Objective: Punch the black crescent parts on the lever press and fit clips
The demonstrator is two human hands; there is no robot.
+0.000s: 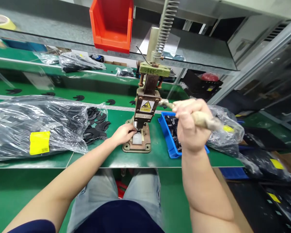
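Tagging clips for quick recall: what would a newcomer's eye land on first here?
Probably the orange-red bin on the shelf up top, then the press in the middle with its warning sign. The right hand grips the press's lever; the left hand is close by its lower end.

Here's the hand press (147, 106), upright on the bench (113, 160)! Left of it, a plastic bag (38, 124) spills curved pieces (97, 124) from its mouth; right of it sits a bin (171, 142) full of small parts (173, 127), another bag (224, 129) just beyond. Above and behind, an open-fronted bin (111, 42) stands on the shelf (70, 27), tape roll (2, 22) far left.
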